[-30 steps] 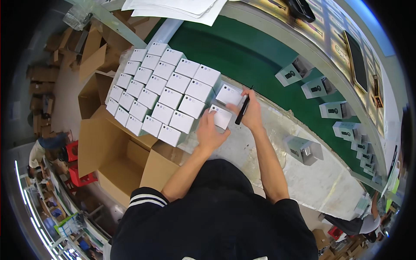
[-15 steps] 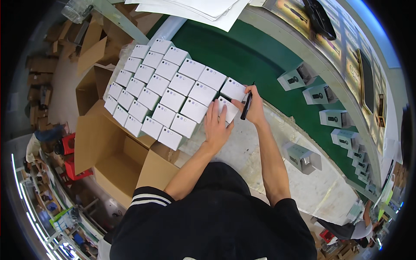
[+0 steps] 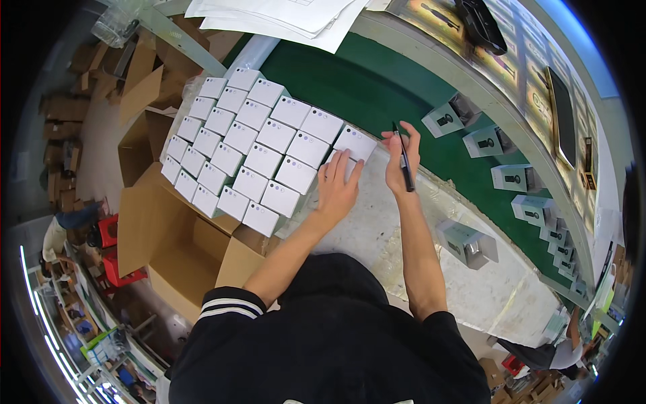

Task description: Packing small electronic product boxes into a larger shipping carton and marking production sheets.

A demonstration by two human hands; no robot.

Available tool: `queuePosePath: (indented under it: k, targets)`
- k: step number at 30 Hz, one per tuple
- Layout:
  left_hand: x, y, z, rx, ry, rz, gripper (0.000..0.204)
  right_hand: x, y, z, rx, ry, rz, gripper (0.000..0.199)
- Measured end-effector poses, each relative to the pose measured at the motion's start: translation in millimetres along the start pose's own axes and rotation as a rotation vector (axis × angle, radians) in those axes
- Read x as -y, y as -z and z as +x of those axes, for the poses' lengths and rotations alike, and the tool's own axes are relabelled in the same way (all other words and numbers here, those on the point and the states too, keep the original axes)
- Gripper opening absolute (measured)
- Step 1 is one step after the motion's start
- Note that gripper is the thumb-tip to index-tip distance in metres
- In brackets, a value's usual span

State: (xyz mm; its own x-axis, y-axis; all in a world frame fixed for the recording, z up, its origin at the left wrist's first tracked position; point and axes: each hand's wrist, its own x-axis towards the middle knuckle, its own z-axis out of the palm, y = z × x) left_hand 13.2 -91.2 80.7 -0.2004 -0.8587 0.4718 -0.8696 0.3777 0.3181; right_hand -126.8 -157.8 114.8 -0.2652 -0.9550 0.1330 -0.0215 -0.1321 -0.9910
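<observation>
My left hand (image 3: 338, 190) is curled over a small white box (image 3: 350, 162) at the right end of a block of similar boxes, its fingers hiding most of it. Another white box (image 3: 355, 140) sits directly beyond it. A black pen (image 3: 404, 160) is in my right hand (image 3: 402, 153), raised to the right of these boxes and apart from them. Packed side by side in slanting rows, several white boxes (image 3: 272, 136) show small dark and bluish marks on their tops.
An open cardboard carton (image 3: 185, 259) stands at the left below the table. One grey-green box (image 3: 464, 242) with an open end lies on the pale worktop (image 3: 518, 296); several like it line the green surface (image 3: 350, 81) at right. Papers (image 3: 282, 20) lie at the far edge.
My right hand has drawn back rightward from the boxes with the pen. My left hand and the box under it have shifted slightly toward the neighbouring boxes.
</observation>
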Motion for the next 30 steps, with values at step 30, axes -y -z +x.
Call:
queuePosePath:
  k: [30]
  targets:
    - [9, -15, -10, -0.032, 0.030, -0.096, 0.049, -6, -19, -27, 0.333, -0.168, -0.233, 0.018]
